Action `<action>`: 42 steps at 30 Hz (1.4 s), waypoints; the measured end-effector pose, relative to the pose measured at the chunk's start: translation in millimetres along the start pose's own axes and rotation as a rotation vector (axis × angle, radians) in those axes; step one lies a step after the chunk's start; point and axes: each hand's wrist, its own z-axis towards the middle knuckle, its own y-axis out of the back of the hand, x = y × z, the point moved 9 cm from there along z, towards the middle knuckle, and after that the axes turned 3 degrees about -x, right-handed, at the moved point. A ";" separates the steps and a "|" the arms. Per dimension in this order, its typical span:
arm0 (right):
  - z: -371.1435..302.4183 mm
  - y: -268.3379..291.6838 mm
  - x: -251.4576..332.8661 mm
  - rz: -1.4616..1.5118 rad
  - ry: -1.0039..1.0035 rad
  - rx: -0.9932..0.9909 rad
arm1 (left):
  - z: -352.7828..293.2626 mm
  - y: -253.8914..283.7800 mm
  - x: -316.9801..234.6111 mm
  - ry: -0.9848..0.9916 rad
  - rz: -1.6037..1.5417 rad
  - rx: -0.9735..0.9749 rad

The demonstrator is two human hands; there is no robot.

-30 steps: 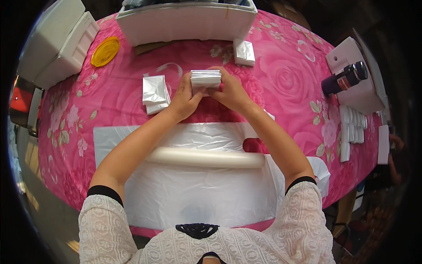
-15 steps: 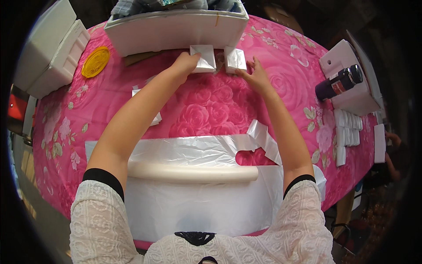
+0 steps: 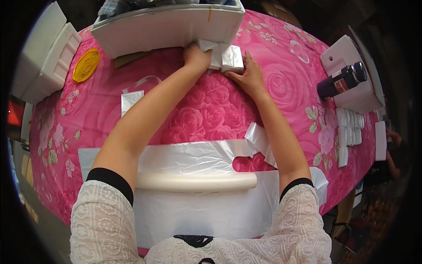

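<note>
Two small stacks of folded white plastic film lie side by side near the far side of the table. My left hand (image 3: 197,58) is closed around the left stack (image 3: 216,58), covering part of it. The right stack (image 3: 231,56) touches or nearly touches its neighbour. My right hand (image 3: 249,78) clasps this one, thumb at the near edge and fingers along the right side. Below my arms a white roll (image 3: 198,182) lies across a spread sheet of white plastic film (image 3: 211,211). Another folded white piece (image 3: 131,101) rests beside my left forearm.
A white foam box (image 3: 167,33) full of bagged items stands just beyond my hands. Foam boxes (image 3: 52,57) and a yellow lid (image 3: 85,65) are at left. At right are a dark bottle (image 3: 340,81), several white packets (image 3: 349,127) and another person's arm (image 3: 392,154).
The two stacks have come together, closing the gap between them. My left hand has moved right with the left stack and wraps further over it.
</note>
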 end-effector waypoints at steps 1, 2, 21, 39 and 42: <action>0.6 -1.7 2.3 0.008 -0.016 0.020 | 4.0 0.6 0.3 -0.068 0.121 -0.064; 1.1 -3.2 5.4 0.016 -0.030 0.041 | 7.0 2.4 0.8 -0.135 0.242 -0.129; -245.1 97.1 165.6 0.056 0.221 0.521 | -324.8 193.9 -15.7 -0.738 0.098 0.290; -358.9 126.9 138.1 -0.121 0.124 0.401 | -467.5 98.2 -8.4 -0.700 0.254 0.440; -344.8 155.1 67.3 -0.219 0.022 0.312 | -478.1 86.4 -24.7 -0.754 0.277 0.468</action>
